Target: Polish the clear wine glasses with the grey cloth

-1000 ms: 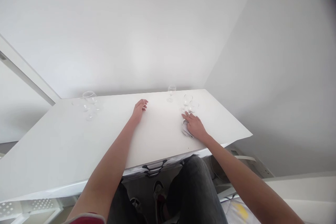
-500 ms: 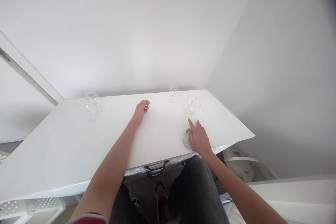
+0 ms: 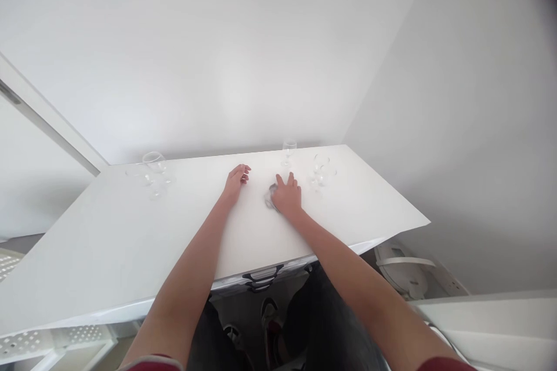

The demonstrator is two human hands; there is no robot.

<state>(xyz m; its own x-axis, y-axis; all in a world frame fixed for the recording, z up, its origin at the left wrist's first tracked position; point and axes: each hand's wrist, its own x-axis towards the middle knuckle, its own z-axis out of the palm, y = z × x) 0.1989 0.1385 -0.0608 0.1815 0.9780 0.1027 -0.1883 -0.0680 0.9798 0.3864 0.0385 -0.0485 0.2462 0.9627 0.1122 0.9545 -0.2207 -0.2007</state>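
White table (image 3: 130, 243): left glass cluster (image 3: 155, 166), right glass cluster (image 3: 319, 177), stemmed glass (image 3: 288, 149) near back edge, crumpled cloth (image 3: 270, 198).

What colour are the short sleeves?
Red, showing best in the head view: the sleeves.

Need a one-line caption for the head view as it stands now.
Right hand presses a crumpled cloth on a white table, clear stemmed glasses beyond.
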